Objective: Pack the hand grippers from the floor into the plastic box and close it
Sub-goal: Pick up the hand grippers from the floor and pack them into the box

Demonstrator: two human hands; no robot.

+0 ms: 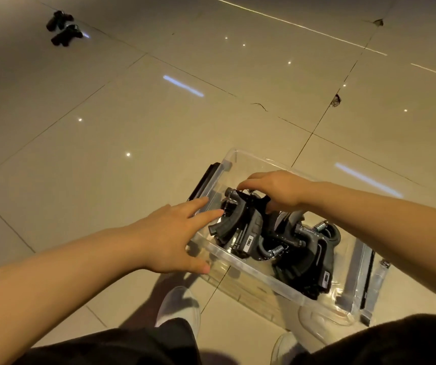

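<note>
A clear plastic box (248,267) stands open on the tiled floor in front of me, holding several black hand grippers (298,248) with metal springs. My right hand (274,189) reaches into the box from the right and grips the top of one black hand gripper (240,217) at the left end of the pile. My left hand (174,235) rests over the box's near left rim with fingers spread, fingertips touching that same gripper. Two more hand grippers (62,27) lie on the floor far away at the upper left.
Black latch handles sit at the box's left end (203,180) and right end (366,280). My two light shoes (178,306) stand just below the box. Cracked tile corners (335,100) mark the floor beyond. No lid is visible.
</note>
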